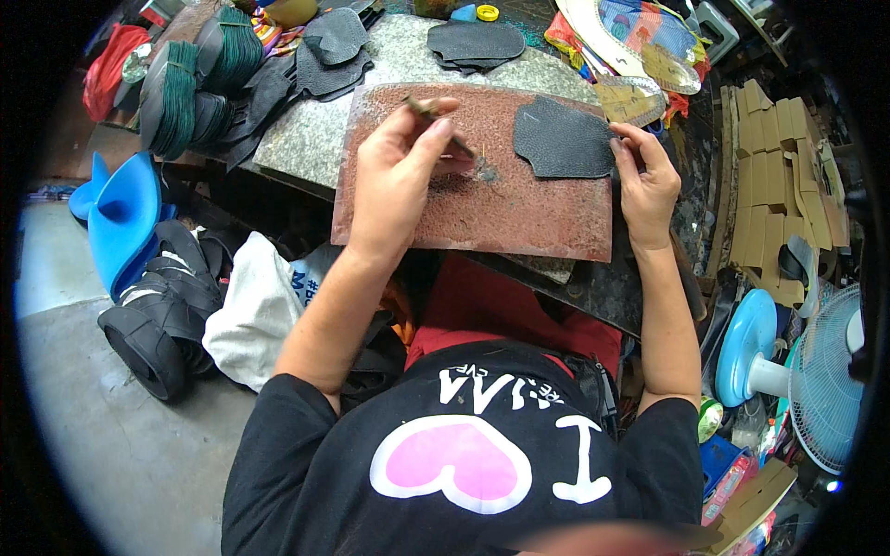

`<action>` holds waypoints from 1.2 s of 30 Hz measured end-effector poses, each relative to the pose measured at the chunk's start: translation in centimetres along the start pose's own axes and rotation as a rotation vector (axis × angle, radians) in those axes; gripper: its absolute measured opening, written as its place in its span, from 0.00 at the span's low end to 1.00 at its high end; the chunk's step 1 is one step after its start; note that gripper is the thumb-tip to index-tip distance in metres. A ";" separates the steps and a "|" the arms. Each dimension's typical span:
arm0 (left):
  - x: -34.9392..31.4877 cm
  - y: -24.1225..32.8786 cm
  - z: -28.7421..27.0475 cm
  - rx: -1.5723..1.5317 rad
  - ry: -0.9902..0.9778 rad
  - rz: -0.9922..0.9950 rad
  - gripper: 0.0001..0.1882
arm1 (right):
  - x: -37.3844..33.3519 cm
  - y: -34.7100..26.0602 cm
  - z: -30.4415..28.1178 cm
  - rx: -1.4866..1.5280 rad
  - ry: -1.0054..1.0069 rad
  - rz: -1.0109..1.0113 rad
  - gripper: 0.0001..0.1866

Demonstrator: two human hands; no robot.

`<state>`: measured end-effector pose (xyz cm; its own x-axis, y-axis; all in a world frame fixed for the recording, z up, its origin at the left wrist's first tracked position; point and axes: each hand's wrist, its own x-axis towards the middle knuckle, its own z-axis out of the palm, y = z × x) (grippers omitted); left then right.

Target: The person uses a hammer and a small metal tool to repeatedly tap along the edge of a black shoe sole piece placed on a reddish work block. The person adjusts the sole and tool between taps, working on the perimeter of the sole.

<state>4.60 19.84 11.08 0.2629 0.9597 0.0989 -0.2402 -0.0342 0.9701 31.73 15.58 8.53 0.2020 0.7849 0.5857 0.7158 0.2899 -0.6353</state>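
Note:
My left hand (394,181) is closed around a slim, dark blade-like tool (419,107), which slants down toward a reddish-brown board (519,218). Its exact kind is hard to tell, as the fingers cover part of it. On the right half of that board lies a black grained leather piece (564,139) with curved, notched edges. Thumb and forefinger of my right hand (646,190) pinch its right edge. A few dark scraps (487,172) lie on the board just right of the tool's lower end, left of the leather.
Beyond the board, more black leather pieces (476,43) are stacked on a grey stone slab (394,51). Green cord bundles (172,102) stand at the far left. Patterns (630,97) lie at the back right. A fan (830,371) and cardboard pieces (765,176) flank the right side.

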 end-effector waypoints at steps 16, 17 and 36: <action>9.5 -4.2 4.3 0.219 -0.152 0.191 0.08 | 0.1 -0.2 -0.1 -0.074 0.020 -0.106 0.10; 9.4 -4.4 4.3 0.200 -0.130 0.174 0.08 | 0.2 -0.3 -0.1 -0.079 0.017 -0.107 0.09; 9.9 -5.1 3.7 0.518 -0.137 0.289 0.09 | 0.5 -2.1 -4.1 -0.322 -0.121 -0.109 0.13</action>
<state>11.85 28.44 7.87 0.3815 0.8479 0.3681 0.1575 -0.4521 0.8780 33.07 13.10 12.21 0.0464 0.8236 0.5652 0.9066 0.2029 -0.3700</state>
